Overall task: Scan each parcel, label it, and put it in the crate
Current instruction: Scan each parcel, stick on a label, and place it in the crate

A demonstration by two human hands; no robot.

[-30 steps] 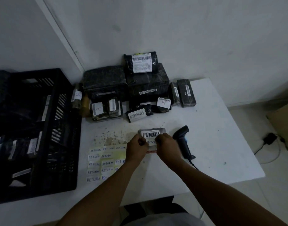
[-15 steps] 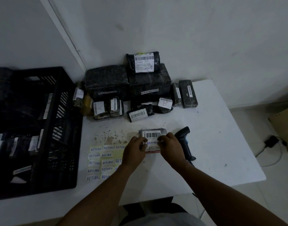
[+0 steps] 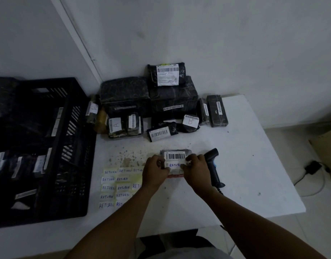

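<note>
1. White rectangular table (image 3: pixel 245 165), bearing everything below.
2. Black slatted plastic crate (image 3: pixel 71 146) at the table's left, holding labelled dark parcels.
3. Heap of black-wrapped parcels (image 3: pixel 172 96) against the far wall.
4. Sheet of handwritten "RETURN" paper labels (image 3: pixel 116 187), near the left forearm.
5. Black handheld barcode scanner (image 3: pixel 213 165), lying just beside the right hand.
6. Small grey wrapped parcel (image 3: pixel 175 156) at table centre, pinched between curled left hand (image 3: pixel 155 172) and right hand (image 3: pixel 195 171); "RETURN" label under its barcode.
</note>
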